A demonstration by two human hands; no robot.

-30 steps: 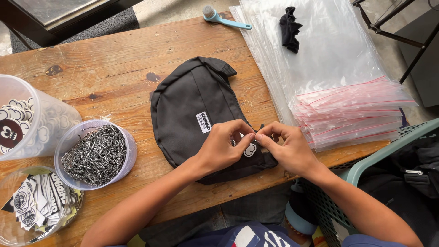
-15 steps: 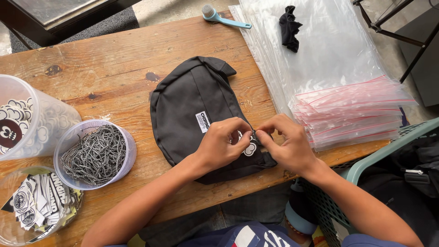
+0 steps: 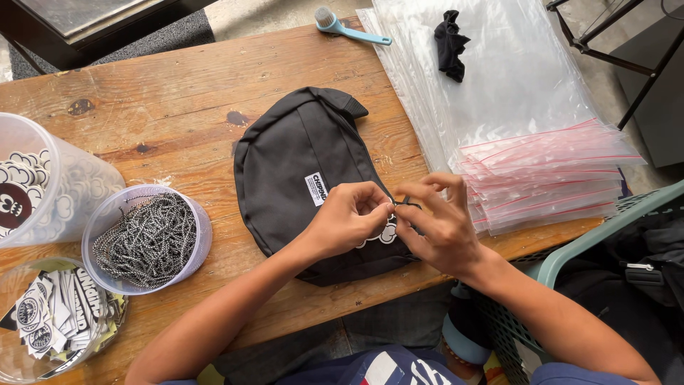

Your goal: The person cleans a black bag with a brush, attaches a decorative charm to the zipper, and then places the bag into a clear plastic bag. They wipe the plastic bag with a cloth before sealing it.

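- Where the two hands meet over the near edge of the wooden plank table (image 3: 178, 93), the left hand (image 3: 347, 217) is curled closed, its fingertips pinching something small at the zipper end of the black fabric waist bag (image 3: 299, 164); what exactly sits in the pinch is too small to tell.
- The right hand (image 3: 440, 224) is also curled, thumb and forefinger pinched just beside the left hand's fingertips, touching the same spot on the bag.
- A white cloud-shaped tag (image 3: 383, 232) shows just under both hands, against the bag.
- The bag lies flat under and beyond the hands, reaching away from the person.
- Beyond the right hand lies a stack of clear plastic zip bags with red seal strips (image 3: 548, 175), with a crumpled black cloth (image 3: 450, 44) on the plastic farther off.
- Well to the left of the left hand stands a clear round tub of black-and-white cord (image 3: 146, 239), with a clear tub of printed tags (image 3: 50, 324) nearer the person.
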